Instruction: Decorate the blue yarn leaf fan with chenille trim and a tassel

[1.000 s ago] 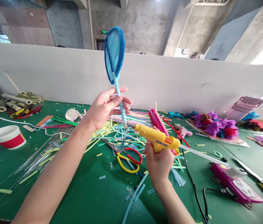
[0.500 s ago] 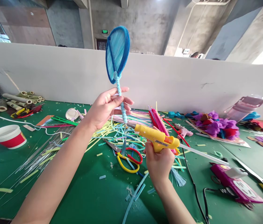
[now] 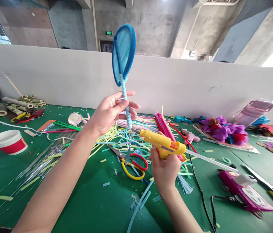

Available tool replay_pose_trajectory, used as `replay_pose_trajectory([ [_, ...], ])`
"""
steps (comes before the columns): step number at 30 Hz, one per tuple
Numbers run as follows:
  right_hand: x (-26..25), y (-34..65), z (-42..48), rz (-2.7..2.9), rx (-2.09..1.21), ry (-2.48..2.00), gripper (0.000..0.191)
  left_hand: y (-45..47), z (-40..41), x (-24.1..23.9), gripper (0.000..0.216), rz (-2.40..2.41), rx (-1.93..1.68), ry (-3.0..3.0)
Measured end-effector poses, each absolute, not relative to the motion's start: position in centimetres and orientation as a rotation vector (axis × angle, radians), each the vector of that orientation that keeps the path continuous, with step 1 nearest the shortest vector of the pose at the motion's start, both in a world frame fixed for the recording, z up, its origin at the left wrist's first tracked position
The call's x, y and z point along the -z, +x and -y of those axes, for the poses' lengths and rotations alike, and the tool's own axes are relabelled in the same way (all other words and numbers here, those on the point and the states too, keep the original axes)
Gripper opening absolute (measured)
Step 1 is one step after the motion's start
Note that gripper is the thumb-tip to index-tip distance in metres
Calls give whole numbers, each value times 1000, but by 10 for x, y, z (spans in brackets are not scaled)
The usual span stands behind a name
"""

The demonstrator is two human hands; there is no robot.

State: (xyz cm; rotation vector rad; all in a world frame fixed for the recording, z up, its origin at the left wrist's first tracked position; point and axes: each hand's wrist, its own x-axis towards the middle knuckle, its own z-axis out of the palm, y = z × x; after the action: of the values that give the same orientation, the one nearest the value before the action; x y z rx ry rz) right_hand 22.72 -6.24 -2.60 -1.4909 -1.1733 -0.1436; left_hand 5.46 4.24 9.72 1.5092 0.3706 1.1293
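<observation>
Between thumb and fingers, my left hand (image 3: pixel 115 111) grips the wrapped light-blue handle of a blue fan (image 3: pixel 124 53), held upright above the table. A thin blue tassel (image 3: pixel 128 154) dangles from the handle's lower end. My right hand (image 3: pixel 165 166) is wrapped round a yellow glue gun (image 3: pixel 162 142), with a clear glue stick (image 3: pixel 210 158) poking out of its back. The gun's nozzle is at the bottom tip of the handle; whether it touches, I cannot tell. Scissors (image 3: pixel 132 171) with red and yellow handles lie below the tassel.
Pipe cleaners (image 3: pixel 107 137) and metal wires (image 3: pixel 46 161) are strewn over the green table. A paper cup (image 3: pixel 7 142) and bamboo pieces (image 3: pixel 17 105) stand left. At right are a purple power strip (image 3: pixel 247 191) with a black cord and purple flowers (image 3: pixel 223 129). A white partition (image 3: pixel 66 77) runs behind.
The fan's head has swung slightly up and to the right, and the tassel has swayed a little. My right hand and the glue gun have stayed nearly still.
</observation>
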Motion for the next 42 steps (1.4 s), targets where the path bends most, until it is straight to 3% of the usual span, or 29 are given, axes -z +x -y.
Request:
replay_pose_trajectory([
  [10, 28, 228, 63, 1167, 123, -1498, 28, 54, -44, -97, 29, -378, -1125, 1531],
  [22, 27, 227, 63, 1184, 102, -1471, 43, 55, -45, -97, 29, -343, -1121, 1565],
  [42, 25, 226, 64, 1150, 103, -1475, 26, 53, -40, -100, 29, -354, -1116, 1484],
])
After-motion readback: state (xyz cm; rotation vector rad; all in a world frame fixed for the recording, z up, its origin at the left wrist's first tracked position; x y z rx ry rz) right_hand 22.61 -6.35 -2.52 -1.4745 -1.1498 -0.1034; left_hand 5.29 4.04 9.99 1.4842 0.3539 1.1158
